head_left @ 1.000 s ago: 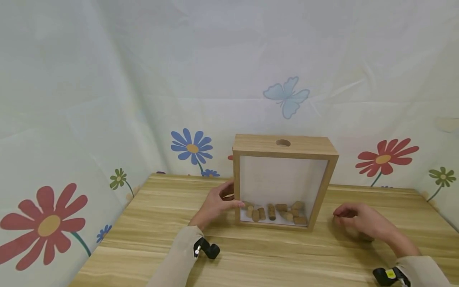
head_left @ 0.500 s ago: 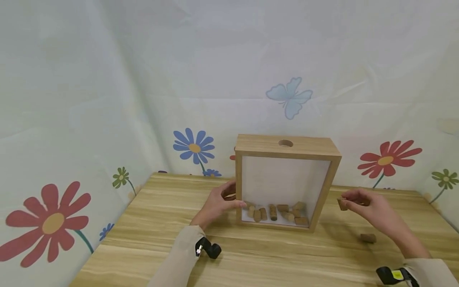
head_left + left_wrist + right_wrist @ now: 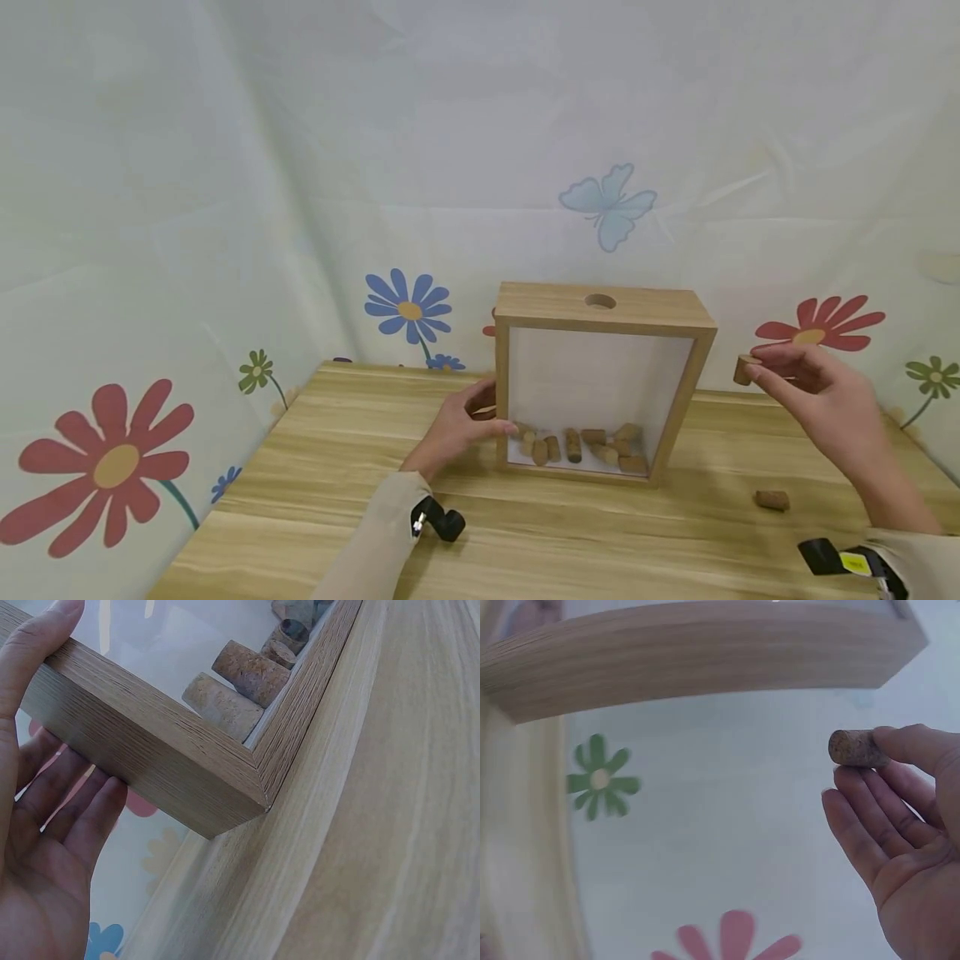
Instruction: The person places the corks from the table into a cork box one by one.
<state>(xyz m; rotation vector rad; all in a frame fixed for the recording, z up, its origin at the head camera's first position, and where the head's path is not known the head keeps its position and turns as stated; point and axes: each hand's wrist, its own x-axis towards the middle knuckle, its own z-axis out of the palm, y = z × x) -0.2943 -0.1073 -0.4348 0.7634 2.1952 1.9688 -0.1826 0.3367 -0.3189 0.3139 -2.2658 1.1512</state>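
A wooden shadow box [image 3: 607, 321] with a clear front and a round hole [image 3: 600, 302] in its top stands upright on the table. Several corks [image 3: 247, 673] lie along its bottom inside. My left hand [image 3: 457, 429] grips the box's left side, thumb on the front edge and fingers along the side. To the right of the box, my right hand [image 3: 832, 400] is raised above the table and pinches a cork [image 3: 855, 748] between thumb and fingertips. Below that hand another cork [image 3: 772, 500] lies on its side on the tabletop.
The wood-grain table [image 3: 570, 533] ends at the back against a white cloth [image 3: 450, 150] printed with flowers and a butterfly. Each wrist carries a small black camera, one on the left sleeve [image 3: 438, 518] and one on the right [image 3: 840, 560].
My right hand has picked a cork off the table and lifted it up, uncovering the other cork lying there. The left hand keeps its grip on the box.
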